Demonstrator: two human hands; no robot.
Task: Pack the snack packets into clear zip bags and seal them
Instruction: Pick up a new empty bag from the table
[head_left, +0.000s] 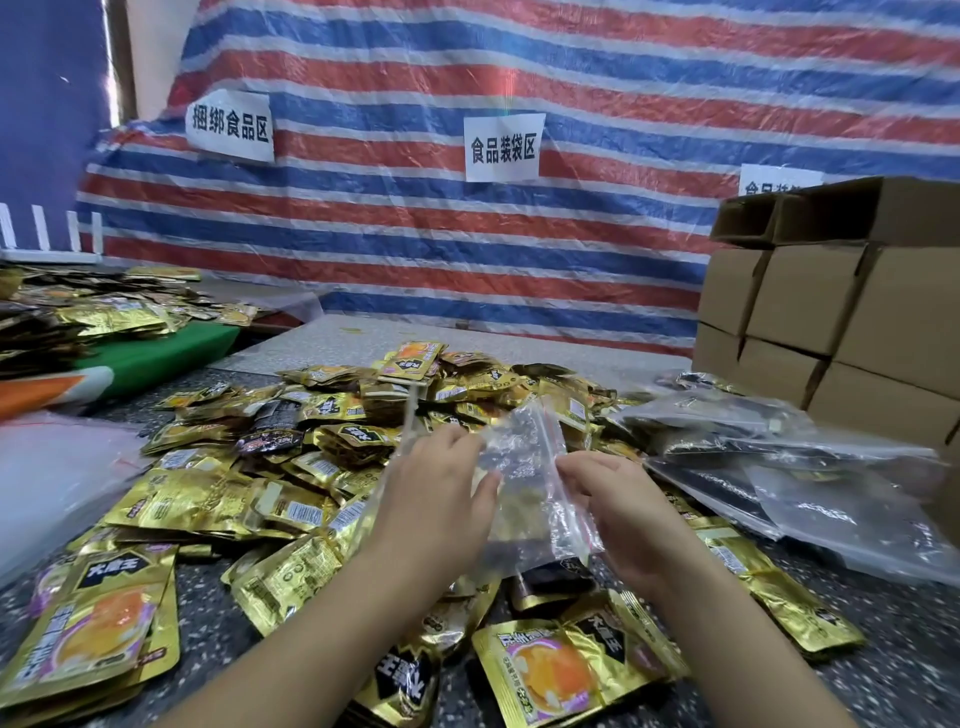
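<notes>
Both hands' grip around zip bag

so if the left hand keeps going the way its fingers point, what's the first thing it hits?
Probably the clear zip bag the left hand already pinches: its fingers point up and right into it. Beyond that lies the packet pile; depth is unclear.

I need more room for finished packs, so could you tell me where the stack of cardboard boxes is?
In the head view, the cardboard boxes are stacked at the far right against the striped tarp, just behind the filled zip bags.
</notes>
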